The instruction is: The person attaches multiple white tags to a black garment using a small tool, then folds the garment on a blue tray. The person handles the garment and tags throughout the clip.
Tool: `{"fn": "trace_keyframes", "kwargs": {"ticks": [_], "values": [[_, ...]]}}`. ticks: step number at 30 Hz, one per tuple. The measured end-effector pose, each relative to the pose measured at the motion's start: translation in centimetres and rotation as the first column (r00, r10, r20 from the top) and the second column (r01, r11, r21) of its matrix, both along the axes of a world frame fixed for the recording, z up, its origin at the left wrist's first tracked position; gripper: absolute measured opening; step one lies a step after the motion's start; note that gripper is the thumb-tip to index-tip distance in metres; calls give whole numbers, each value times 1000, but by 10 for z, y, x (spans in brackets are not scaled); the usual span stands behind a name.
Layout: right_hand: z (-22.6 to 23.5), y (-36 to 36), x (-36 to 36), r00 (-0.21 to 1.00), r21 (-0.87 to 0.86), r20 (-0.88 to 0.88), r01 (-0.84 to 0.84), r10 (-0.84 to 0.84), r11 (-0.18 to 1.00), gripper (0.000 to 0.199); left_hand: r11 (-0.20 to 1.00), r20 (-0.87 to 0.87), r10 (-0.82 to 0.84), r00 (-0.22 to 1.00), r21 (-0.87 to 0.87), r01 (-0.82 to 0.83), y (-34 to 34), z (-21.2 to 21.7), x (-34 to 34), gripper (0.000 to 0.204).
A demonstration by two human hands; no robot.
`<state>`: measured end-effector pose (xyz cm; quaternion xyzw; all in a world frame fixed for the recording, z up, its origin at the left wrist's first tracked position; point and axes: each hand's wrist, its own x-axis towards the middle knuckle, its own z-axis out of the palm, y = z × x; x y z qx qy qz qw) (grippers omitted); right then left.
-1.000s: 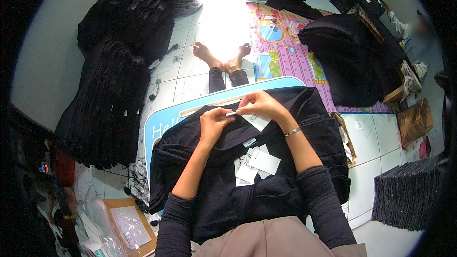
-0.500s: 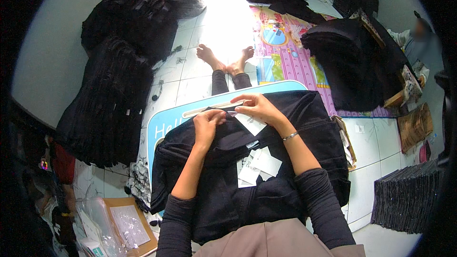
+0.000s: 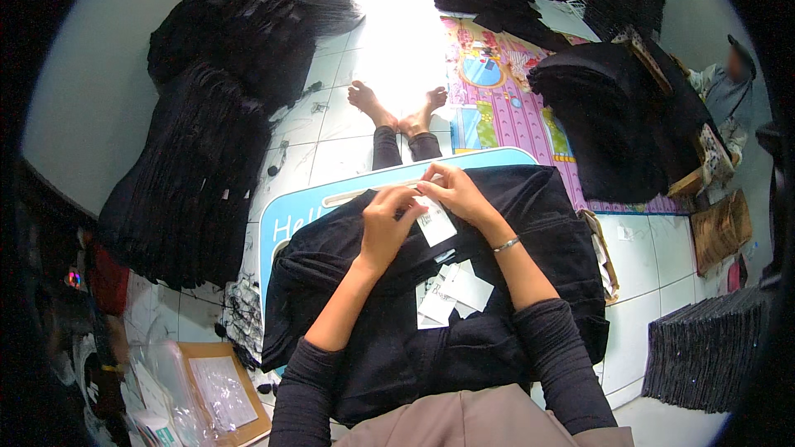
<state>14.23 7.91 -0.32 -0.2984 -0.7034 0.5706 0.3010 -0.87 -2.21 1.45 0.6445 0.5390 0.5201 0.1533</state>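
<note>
On the black garment (image 3: 364, 364) spread over a light blue lap table (image 3: 277, 203), my two hands meet near its far edge. My right hand (image 3: 457, 195) pinches the upper end of a white hang tag (image 3: 437, 225). Beside it, my left hand (image 3: 386, 228) has its fingers curled and closed at the tag's upper left edge; any string between the fingertips is too small to make out. Nearer to me, several loose white tags (image 3: 465, 288) lie overlapping on the cloth. A small pale label (image 3: 445, 256) shows just above them.
Tall piles of black garments (image 3: 186, 174) stand at the left, with more black cloth (image 3: 613, 116) at the right on a colourful mat (image 3: 513, 124). A dark folded stack (image 3: 704, 352) sits lower right. Lower left lie a cardboard piece (image 3: 228, 389) and clear plastic. Another person (image 3: 727, 87) is at far right.
My left hand has moved right and up to the tag, closer to my right hand. The tag has turned more upright, and the right hand has shifted slightly.
</note>
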Motion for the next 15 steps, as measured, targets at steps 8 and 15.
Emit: {"fn": "trace_keyframes", "kwargs": {"ticks": [8,15], "values": [[-8,-3,-9,998,130,-28,65,-62,989,14,986,-396,-85,914,97,134,6,-8,-2,15],[13,-4,4,930,-380,-336,13,-151,925,13,950,432,-148,890,-188,249,12,-18,-5,16]]}}
